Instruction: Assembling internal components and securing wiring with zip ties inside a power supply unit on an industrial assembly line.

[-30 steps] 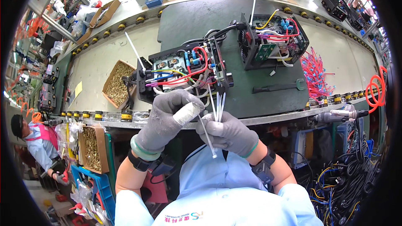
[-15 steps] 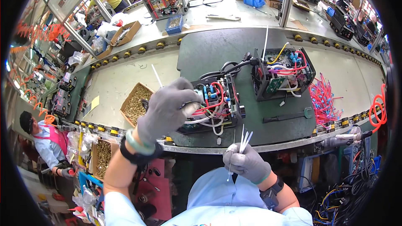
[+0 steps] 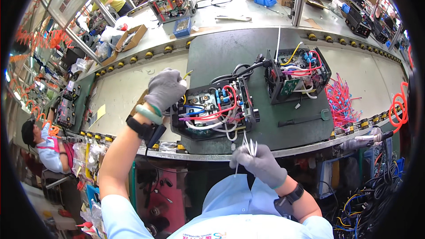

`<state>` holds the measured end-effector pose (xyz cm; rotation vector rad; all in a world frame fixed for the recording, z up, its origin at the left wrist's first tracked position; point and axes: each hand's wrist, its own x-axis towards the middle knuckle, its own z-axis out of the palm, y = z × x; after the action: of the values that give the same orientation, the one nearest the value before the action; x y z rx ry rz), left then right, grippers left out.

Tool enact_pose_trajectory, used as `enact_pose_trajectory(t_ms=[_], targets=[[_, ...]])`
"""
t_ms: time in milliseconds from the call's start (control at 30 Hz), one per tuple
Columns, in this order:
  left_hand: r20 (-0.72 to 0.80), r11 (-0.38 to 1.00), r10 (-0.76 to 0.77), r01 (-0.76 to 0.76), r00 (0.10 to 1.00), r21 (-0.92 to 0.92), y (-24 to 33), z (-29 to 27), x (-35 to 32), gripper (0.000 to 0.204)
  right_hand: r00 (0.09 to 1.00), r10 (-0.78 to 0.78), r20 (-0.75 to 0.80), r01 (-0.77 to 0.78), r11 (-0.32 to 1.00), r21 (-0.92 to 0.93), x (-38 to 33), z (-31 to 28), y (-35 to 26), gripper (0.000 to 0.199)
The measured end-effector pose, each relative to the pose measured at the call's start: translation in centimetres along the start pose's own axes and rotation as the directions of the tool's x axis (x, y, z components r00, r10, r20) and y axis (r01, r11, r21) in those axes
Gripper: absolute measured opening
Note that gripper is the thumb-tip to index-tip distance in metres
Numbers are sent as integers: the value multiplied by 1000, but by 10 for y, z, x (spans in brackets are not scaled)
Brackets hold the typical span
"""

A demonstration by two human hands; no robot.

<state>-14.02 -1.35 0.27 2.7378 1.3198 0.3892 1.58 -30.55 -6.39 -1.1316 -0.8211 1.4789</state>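
My left hand (image 3: pixel 166 89), in a grey glove, reaches to the left end of a black open electronics unit (image 3: pixel 217 110) full of red, blue and white wires. Its fingers curl there, and what they hold is hidden. A thin yellowish strip tip (image 3: pixel 189 73) sticks out just past the fingers. My right hand (image 3: pixel 261 164), also gloved, stays below the bench edge near my chest and pinches a small bundle of white cable ties (image 3: pixel 248 144) that point up. The unit rests on a dark green pallet (image 3: pixel 221 53).
A second open unit (image 3: pixel 296 75) stands on the same pallet to the right, linked by a black cable. A flat tool (image 3: pixel 305 119) lies near the front edge. Loose red wires (image 3: pixel 341 102), an orange coiled hose (image 3: pixel 400 106) and a person (image 3: pixel 42 146) at far left.
My left hand went from my chest, where it met the right hand, up to the unit's left end. The right hand dropped lower with the cable ties. The view shifted left.
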Motion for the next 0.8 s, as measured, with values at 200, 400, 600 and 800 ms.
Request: enact_pose_trajectory(t_ms=[200,400,600,800], targets=[[-393,829,409,-515,824,-218,55,-16,-24,6,979,-109,-170,130,985,116,10,13,4,17],[21,902,433,-432,901,-8,75,-4,-78,13,982,-128,-141,145,982,119,16,16,11,20],[-31,826,385,-359,922,-435,60,6,-71,14,984,-54,-173,73,992,107,48,23,9,28],[-167,863,381,-414,909,-288,63,14,-79,16,974,-113,-195,136,984,111,61,35,7,26]])
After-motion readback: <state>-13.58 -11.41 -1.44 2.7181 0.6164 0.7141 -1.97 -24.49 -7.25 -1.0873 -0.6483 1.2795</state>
